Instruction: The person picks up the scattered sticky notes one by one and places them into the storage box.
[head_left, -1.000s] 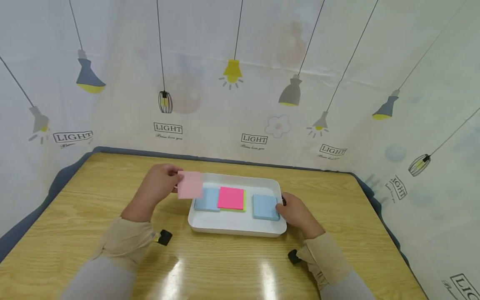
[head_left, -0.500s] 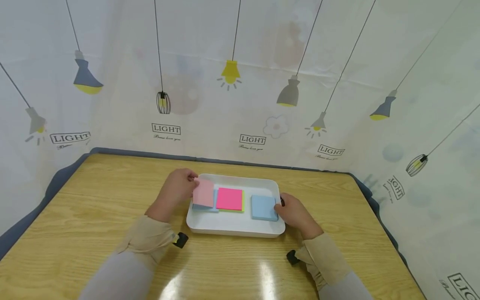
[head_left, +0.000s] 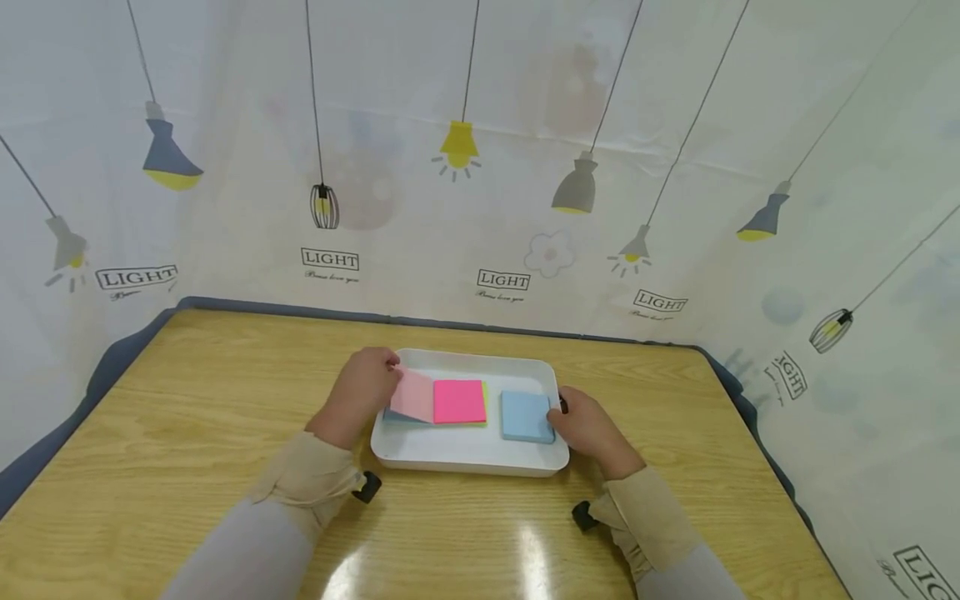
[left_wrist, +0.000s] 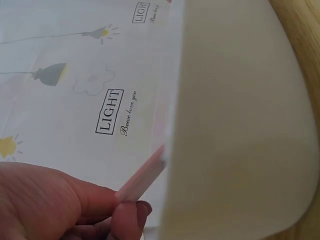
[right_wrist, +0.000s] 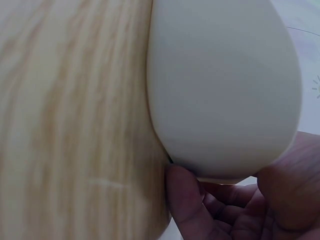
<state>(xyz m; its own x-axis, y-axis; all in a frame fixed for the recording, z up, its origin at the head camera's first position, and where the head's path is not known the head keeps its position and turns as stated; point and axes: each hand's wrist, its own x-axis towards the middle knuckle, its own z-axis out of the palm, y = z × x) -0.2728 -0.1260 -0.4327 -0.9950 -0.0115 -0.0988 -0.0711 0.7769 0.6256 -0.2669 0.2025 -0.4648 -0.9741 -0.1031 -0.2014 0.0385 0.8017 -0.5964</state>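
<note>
My left hand [head_left: 360,385] pinches a pale pink sticky-note pad [left_wrist: 141,176] by its edge between thumb and finger. The pad slants over the left end of a white tray [head_left: 465,460], above a light blue pad [head_left: 402,419] that it mostly covers. Beside it in the tray, a hot pink pad [head_left: 459,402] lies on a yellow-green one [head_left: 486,407], of which a thin edge shows. Another light blue pad [head_left: 525,416] lies at the right end. There my right hand [head_left: 596,427] grips the tray's end wall, thumb over the rim and fingers low outside, as the right wrist view shows.
The tray stands on a wooden table [head_left: 225,392] with a dark blue border along its back edge. A pale curtain [head_left: 420,250] printed with lamps rises behind and at the sides. Black cameras [head_left: 367,487] sit on both wrists.
My left hand has moved right and slightly down with the pale pink pad, from the tray's left edge to over the left blue pad. The right hand keeps its grip.
</note>
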